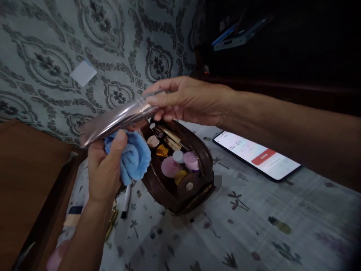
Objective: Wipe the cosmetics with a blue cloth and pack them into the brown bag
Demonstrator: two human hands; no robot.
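My right hand (186, 99) pinches one end of a long shiny metallic object (118, 120), smeared by motion, and holds it level above an open brown cosmetics bag (180, 195). My left hand (105, 169) grips a bunched blue cloth (135, 158) pressed against the underside of that shiny object. The bag holds several round compacts, pink and white, and gold-capped tubes. It rests on a pale cloth with small leaf prints (254, 226).
A phone (258, 154) lies lit, screen up, right of the bag, showing a timer and a red button. A black-and-white pen (126, 201) lies left of the bag. A wooden surface (31, 177) is at far left. Patterned wallpaper with a white note (83, 72) stands behind.
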